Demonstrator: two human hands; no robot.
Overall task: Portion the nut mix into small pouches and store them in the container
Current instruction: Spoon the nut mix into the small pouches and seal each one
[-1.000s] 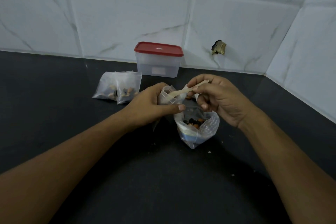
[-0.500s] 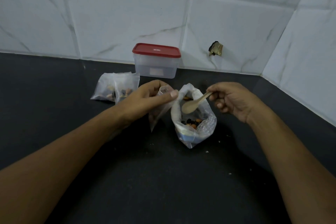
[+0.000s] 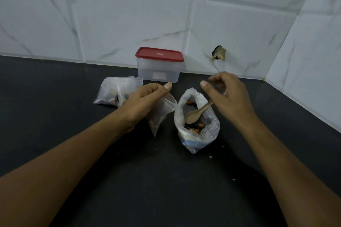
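Note:
The big clear bag of nut mix (image 3: 198, 134) stands open at the middle of the dark counter. A wooden spoon (image 3: 193, 115) lies inside it, its handle leaning out toward my right hand (image 3: 227, 96). That hand hovers just above the handle with thumb and fingers spread and nothing between them. To the left of the bag my left hand (image 3: 142, 101) grips the top of a small clear pouch (image 3: 162, 111), which hangs tilted with a few nuts at its bottom. Two filled pouches (image 3: 118, 90) lie at the left. The container (image 3: 158, 68) with a red lid stands shut against the wall.
White marble tiles form the back wall and the right-hand corner wall, with a dark broken spot (image 3: 218, 54) in the back tile. The black counter (image 3: 166, 190) carries a few crumbs near the bag.
My right hand carried the spoon from the small pouch's mouth down into the big bag and let go of it. My left hand with the pouch shifted slightly left.

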